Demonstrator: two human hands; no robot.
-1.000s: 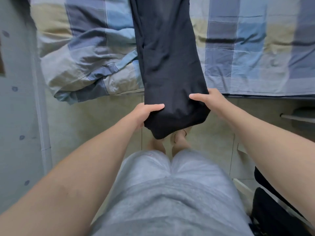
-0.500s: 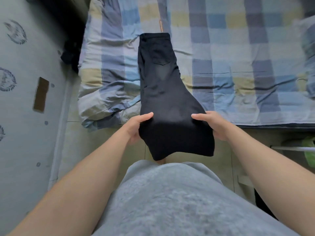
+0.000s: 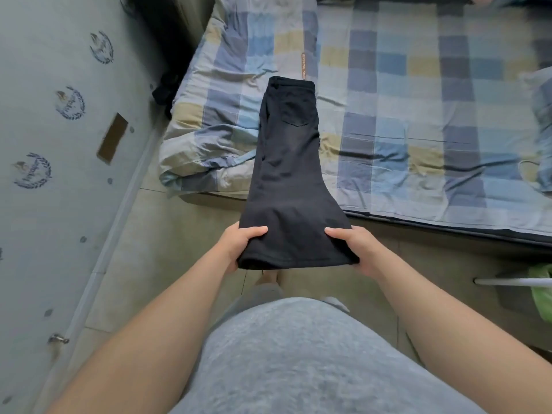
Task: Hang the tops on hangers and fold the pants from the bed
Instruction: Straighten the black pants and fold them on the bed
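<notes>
Nearest the camera is the person's grey top (image 3: 298, 360), filling the bottom of the view, both bare forearms reaching forward past it. Toes (image 3: 268, 277) show just beyond the grey hem on the tiled floor (image 3: 167, 258).

Left hand (image 3: 239, 249) grips the left corner of the hem end of the black pants (image 3: 286, 180), thumb on top, fingers curled under the cloth. Right hand (image 3: 355, 252) grips the right corner the same way, thumb on top. The hands are apart, one at each side of the hem, with the cloth stretched flat between them.

The pants are doubled lengthwise, one leg on the other. The hem end is held over the floor, off the bed's near edge. The rest runs away from the person onto the bed (image 3: 418, 85), with the waistband at the far end lying on the checked sheet and a back pocket facing up.

Bunched checked bedding (image 3: 209, 138) sits just left of the pants, hanging at the bed's corner. An orange label (image 3: 303, 66) shows on the bedding just beyond the waistband.

At the right edge is a white rod (image 3: 513, 281) with a green bag (image 3: 542, 291) by it, near the floor. On the left is a pale wall (image 3: 44, 204) printed with wreath emblems and carrying a brown patch (image 3: 112, 137). A dark item (image 3: 164, 91) lies at the far left between wall and bed; cannot tell what it is.
</notes>
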